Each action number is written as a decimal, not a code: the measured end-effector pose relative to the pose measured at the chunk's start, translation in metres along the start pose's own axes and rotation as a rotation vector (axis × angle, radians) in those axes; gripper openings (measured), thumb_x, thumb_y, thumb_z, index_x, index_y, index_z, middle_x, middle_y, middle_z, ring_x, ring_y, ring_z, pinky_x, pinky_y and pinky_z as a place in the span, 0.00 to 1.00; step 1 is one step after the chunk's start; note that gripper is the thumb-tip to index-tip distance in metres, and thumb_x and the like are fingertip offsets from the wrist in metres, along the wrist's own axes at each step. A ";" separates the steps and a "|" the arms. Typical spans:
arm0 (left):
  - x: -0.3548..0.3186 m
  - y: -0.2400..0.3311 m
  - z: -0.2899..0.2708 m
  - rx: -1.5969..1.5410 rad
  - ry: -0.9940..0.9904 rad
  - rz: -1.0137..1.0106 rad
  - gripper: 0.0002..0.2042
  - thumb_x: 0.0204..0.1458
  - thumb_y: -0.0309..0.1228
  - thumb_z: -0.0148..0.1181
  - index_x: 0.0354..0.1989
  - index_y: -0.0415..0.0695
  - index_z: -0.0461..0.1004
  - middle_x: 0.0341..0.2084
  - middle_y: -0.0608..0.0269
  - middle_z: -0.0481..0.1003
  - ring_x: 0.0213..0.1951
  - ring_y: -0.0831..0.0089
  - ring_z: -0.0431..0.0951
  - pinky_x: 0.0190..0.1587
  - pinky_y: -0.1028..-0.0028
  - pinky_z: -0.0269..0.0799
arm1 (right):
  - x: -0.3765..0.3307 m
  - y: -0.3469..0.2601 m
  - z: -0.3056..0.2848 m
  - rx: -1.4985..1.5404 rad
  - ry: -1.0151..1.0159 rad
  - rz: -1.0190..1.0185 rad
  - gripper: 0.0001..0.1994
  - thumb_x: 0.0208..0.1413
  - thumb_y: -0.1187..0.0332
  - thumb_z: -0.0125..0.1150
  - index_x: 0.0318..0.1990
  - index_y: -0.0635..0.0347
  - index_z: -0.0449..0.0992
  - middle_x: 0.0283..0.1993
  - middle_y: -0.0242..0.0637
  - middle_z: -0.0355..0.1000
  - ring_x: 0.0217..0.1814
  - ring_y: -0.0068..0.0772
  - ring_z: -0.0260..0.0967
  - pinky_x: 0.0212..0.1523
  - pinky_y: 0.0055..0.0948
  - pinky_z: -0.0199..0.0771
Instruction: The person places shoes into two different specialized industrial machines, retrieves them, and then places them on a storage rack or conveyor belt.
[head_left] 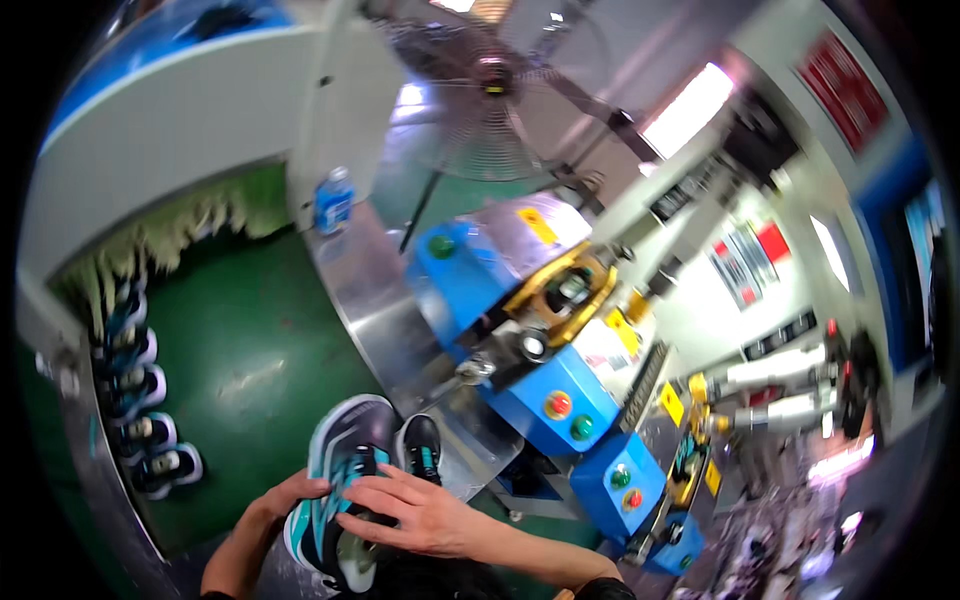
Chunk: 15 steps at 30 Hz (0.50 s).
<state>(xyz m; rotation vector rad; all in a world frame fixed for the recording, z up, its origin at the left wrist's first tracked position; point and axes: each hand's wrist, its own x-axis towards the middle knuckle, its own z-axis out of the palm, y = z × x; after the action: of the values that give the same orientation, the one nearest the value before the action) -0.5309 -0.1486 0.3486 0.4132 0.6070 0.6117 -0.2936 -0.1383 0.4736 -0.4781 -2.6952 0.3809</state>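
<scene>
Head view, lower centre of the frame: teal-and-grey sneaker (pixel 345 470) gripped between both hands at the edge of the steel surface (pixel 375 310); left hand (pixel 285 495) curled under its side, right hand (pixel 425 515) spread flat and pressing on top; sole turned partly up, upper dark and apparently finished; by the look of it, still being handled and not yet set into the blue press machine (pixel 520 330) at centre; yellow clamp (pixel 565 290) on that machine standing vacant; row of similar sneakers (pixel 140 400) lined on the green conveyor (pixel 250 370) at left; water bottle (pixel 333 200) upper left; standing fan (pixel 480 100) at top; second blue machine (pixel 625 485) close by at lower right, crowding the reach.
</scene>
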 end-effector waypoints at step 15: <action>0.209 -0.113 0.238 0.362 0.290 0.663 0.18 0.60 0.29 0.52 0.57 0.38 0.63 0.50 0.60 0.69 0.52 0.74 0.68 0.57 0.74 0.62 | -0.291 -0.045 -0.007 0.926 1.137 1.033 0.32 0.48 0.67 0.68 0.60 0.66 0.60 0.55 0.41 0.66 0.58 0.33 0.62 0.60 0.33 0.58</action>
<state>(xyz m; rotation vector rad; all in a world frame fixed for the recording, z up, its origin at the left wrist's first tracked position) -0.1966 -0.1430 0.3845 0.8919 0.8682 1.2144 -0.0497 -0.2875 0.4030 -1.2250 -0.8665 1.0925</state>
